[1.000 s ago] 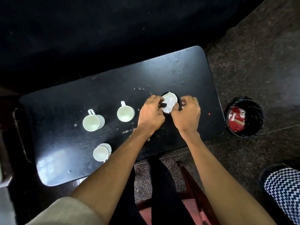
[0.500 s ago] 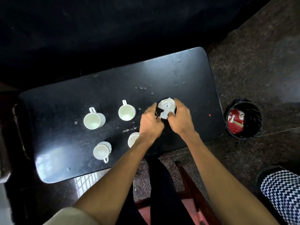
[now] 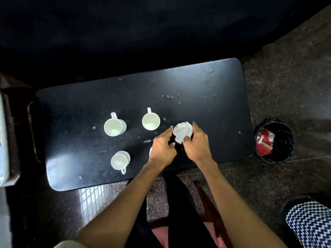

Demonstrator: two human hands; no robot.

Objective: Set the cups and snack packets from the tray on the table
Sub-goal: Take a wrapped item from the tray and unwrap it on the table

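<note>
now, head view, looking straight down on a black table (image 3: 206,97). both hands meet over a small dark holder (image 3: 179,146) stuffed with white crumpled paper or packets (image 3: 181,132); which of the two, cannot tell. it stands right of the table's centre, toward 4 o'clock.

left hand (image 3: 162,149): fingers (image 3: 168,134) curled, tips at the holder's 9 o'clock side, thumb tucked near its base. right hand (image 3: 197,144): fingers wrapped round the 3 o'clock side, thumb pressing the white stuff at about 6 o'clock. both look closed on the bundle, a two-sided pinch rather than a flat palm.

key relation: the white bundle lies at 12 o'clock from both sets of knuckles, dead between them, its axis upright out of the holder. neither hand is clearly nearer; the right has more contact.

cups: one (image 3: 114,127) at 9 o'clock of the hands, one (image 3: 151,121) at 10 o'clock, one (image 3: 120,160) at 8 o'clock, all mouth-up and well apart. a fourth cup's rim (image 3: 150,151) peeks from under the left wrist.

judgement: cups look placed; the bundle is the step in hand. no tray identifiable. bin (image 3: 274,140) on the floor at 3 o'clock.
</note>
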